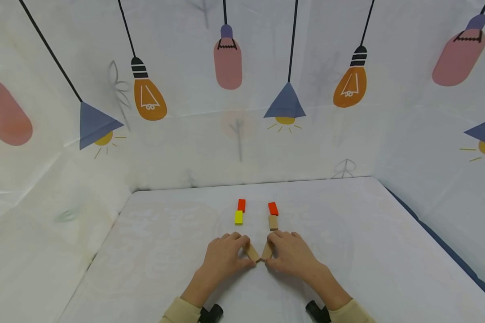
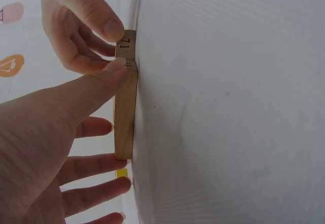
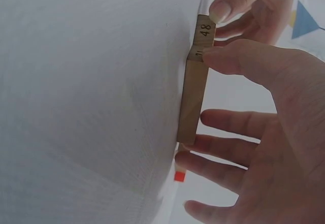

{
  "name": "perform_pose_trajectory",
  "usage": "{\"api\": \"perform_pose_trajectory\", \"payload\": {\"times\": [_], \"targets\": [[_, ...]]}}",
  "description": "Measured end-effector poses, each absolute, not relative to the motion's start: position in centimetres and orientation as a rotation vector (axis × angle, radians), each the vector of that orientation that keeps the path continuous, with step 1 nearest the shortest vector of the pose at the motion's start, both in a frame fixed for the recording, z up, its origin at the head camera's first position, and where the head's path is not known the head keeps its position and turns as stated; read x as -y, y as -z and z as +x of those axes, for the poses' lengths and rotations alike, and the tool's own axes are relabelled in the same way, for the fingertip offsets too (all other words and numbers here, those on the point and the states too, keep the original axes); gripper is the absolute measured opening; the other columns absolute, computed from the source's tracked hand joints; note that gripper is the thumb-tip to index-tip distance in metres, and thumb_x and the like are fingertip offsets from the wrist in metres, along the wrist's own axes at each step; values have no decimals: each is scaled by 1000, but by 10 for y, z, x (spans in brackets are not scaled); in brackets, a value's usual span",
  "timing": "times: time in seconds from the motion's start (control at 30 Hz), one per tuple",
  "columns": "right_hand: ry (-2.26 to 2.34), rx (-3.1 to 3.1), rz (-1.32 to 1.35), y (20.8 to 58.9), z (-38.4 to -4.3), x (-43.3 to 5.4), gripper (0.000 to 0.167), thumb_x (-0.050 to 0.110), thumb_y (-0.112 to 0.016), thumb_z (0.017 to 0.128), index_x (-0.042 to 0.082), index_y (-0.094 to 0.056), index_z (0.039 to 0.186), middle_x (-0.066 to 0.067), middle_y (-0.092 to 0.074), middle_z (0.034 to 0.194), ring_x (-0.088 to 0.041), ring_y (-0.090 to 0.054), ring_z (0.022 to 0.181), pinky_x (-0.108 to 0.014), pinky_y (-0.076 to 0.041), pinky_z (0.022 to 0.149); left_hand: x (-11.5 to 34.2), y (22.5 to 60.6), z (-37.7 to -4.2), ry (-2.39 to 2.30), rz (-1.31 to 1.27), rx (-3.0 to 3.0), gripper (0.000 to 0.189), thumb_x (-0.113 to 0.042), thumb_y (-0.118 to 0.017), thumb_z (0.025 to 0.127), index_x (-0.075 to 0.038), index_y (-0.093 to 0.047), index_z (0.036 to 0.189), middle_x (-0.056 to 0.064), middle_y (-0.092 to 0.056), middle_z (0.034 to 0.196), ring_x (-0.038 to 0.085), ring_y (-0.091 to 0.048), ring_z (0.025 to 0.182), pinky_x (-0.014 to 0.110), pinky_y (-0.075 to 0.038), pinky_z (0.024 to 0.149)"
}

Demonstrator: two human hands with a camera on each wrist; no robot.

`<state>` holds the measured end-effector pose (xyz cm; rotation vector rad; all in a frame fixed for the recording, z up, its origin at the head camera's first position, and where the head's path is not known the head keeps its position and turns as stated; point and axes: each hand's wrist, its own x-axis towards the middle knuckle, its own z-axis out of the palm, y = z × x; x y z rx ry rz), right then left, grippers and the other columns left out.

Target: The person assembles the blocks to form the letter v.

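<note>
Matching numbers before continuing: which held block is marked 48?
The 48 block is in the left hand; the 71 block is in the right hand.

The white tabletop carries a small group of blocks. Toward its far edge are two short rows: on the left a red block with a yellow block at its near end; on the right a slightly turned red block with a plain wooden block nearer. Closer still, two longer wooden blocks form a V — near ends together, far ends apart — end faces numbered 48 and 71.
</note>
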<state>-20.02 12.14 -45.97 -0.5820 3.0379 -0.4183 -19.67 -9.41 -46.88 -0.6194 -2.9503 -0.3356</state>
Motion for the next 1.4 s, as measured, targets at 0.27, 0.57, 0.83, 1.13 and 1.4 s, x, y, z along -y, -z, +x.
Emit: {"api": "perform_pose_trajectory", "payload": {"times": [0.27, 0.57, 0.83, 1.13, 1.4], "targets": [[444, -3030, -598, 459, -200, -123, 44, 43, -78, 77, 18, -64, 109, -3, -66, 122, -22, -61, 110, -52, -47, 98, 94, 470, -195, 324, -623, 2938, 54, -63, -77, 72, -27, -67, 112, -7, -69, 109, 15, -64, 93, 33, -50, 70], [562, -3004, -584, 458, -200, -127, 46, 44, -77, 79, 15, -63, 112, -4, -64, 120, -21, -61, 101, -45, -51, 91, 94, 469, -193, 320, -622, 2930, 55, -64, -76, 73, -27, -66, 112, -6, -68, 111, 16, -64, 96, 36, -53, 74], [495, -3080, -551, 455, -201, -130, 51, 48, -74, 80, 15, -64, 118, -4, -65, 124, -26, -61, 114, -50, -46, 100, 95, 468, -191, 284, -633, 2882, 55, -66, -74, 74, -26, -67, 111, -5, -65, 116, 19, -63, 107, 46, -52, 90], [477, -3129, -557, 454, -203, -136, 50, 45, -73, 82, 16, -64, 122, -4, -66, 125, -26, -60, 119, -53, -43, 104, 95, 467, -190, 317, -638, 2877, 56, -64, -75, 75, -29, -66, 117, -1, -64, 122, 22, -61, 114, 50, -50, 96], [517, -3143, -554, 457, -208, -139, 46, 42, -73, 83, 15, -65, 120, -5, -66, 125, -28, -60, 119, -53, -43, 103, 95, 468, -187, 294, -667, 2818, 56, -61, -75, 77, -29, -66, 122, 0, -62, 121, 22, -60, 115, 48, -50, 97]]}}
